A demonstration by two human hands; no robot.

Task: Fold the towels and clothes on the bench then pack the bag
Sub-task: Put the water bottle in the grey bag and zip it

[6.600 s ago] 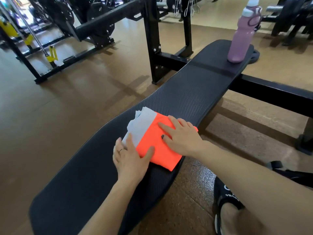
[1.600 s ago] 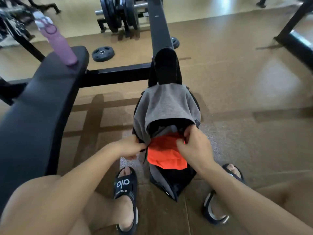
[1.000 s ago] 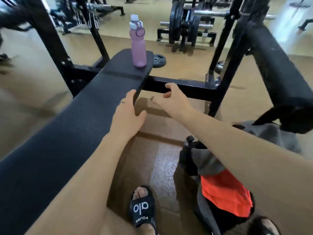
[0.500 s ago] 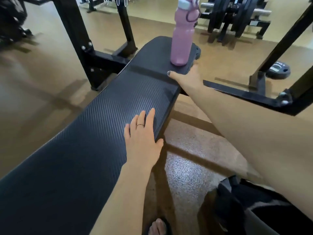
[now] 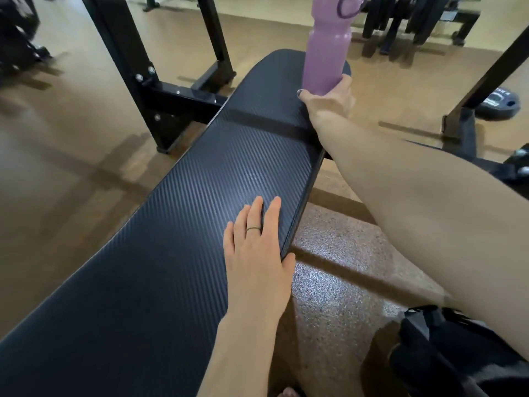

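A black gym bench [image 5: 200, 173] holds no towels or clothes, so the folding looks finished. The right hand [image 5: 329, 100] wraps its fingers round the base of a purple bottle [image 5: 325, 53] standing at the bench's far end. The left hand [image 5: 256, 247] lies flat, fingers straight, on the bench. A dark bag [image 5: 446, 356] sits on the floor, lower right; the bottle probably goes in next. No writing is readable.

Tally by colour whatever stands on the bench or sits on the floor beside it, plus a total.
Purple: 1, the water bottle on the bench, right hand around its base.
Black: 1, the bag on the floor.
Total: 2.
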